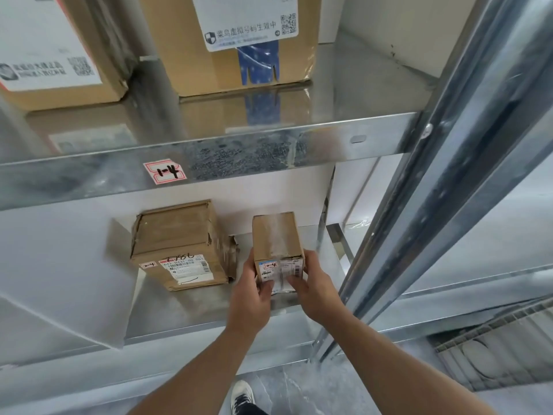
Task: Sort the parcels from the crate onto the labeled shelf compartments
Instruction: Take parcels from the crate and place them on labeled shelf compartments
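Presently, both hands are holding a small parcel, an oblong box of brown cardboard with a strip of glossy clear tape running along its top. The left hand is curling round the near left corner, thumb lying on the labelled end face. The right hand is gripping the near right corner in the same way. A white printed label with barcodes is covering that end face, and a red-edged sticker with a handwritten mark is sitting on it.

The small parcel is sitting inside the compartment on the lower shelf, toward its right side. Whether its base is resting on the metal or hanging just above it cannot be told.

A larger parcel is lying to its left, apart from it. It is a squat brown carton with crumpled, torn edges and a white label on its front. The lower shelf is showing a smooth, reflective galvanised surface. A white panel is closing the compartment on the left.

The upper shelf is carrying a sticker marked "1-4" on its mottled front edge. Two big cartons are standing on it: one with blue tape and a white label, the other at the left.

A ribbed steel upright is rising at the right.
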The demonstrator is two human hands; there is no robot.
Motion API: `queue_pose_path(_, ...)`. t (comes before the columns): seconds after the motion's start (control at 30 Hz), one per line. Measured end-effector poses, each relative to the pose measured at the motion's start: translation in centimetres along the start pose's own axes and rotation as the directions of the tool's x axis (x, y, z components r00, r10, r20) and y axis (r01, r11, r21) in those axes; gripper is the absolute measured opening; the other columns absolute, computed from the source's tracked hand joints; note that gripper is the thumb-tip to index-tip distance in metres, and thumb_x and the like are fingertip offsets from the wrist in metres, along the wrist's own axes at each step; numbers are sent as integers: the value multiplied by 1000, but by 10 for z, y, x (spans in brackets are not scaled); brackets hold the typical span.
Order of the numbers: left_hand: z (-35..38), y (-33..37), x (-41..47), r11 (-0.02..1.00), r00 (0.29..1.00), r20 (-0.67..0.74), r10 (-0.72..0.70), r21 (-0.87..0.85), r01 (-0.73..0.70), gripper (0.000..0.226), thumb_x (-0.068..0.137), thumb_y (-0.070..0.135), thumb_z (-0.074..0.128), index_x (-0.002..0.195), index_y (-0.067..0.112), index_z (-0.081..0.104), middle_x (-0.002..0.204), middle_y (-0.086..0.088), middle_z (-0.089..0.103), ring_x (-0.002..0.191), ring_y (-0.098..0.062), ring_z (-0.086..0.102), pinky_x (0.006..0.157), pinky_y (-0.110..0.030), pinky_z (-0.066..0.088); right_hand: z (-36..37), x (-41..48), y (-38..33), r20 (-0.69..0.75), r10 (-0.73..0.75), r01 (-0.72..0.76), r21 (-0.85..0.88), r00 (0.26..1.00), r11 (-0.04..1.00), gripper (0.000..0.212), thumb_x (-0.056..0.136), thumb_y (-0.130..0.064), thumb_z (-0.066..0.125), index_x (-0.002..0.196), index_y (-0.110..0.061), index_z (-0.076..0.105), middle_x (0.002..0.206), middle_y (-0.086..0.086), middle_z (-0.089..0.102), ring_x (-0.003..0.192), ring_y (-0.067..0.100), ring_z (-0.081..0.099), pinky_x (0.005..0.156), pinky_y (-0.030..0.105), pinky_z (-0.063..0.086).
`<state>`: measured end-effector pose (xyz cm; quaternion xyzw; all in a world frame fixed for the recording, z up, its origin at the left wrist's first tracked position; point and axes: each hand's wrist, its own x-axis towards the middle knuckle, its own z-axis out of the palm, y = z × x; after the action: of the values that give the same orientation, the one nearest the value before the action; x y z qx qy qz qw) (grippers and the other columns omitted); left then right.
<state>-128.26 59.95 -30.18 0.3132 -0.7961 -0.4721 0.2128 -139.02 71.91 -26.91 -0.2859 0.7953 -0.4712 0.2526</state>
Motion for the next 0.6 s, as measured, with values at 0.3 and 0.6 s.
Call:
queue_pose_path(0.3, -2, 3, 25, 997, 999, -23, -41, 67, 42, 62, 94, 8, 65, 149, 16, 37, 114, 15, 61, 106, -3, 62, 91, -19, 47, 4, 25, -7, -27, 40, -40, 2, 999, 999, 45, 101, -9, 53, 138, -29, 38, 105, -27, 59, 99, -3, 59, 83, 18, 45)
queue_pose_path(0.6, 0, 2, 40, 998, 998, -60, -33, 47, 35, 57, 95, 13, 64, 147, 18, 39, 122, 7, 67, 113, -13, 64, 95, -27, 51, 7, 47, -13, -31, 106, -107, -19, 994, 994, 43, 101, -6, 55, 134, -26, 37, 115, -10, 62, 108, 9, 54, 90, 28, 45)
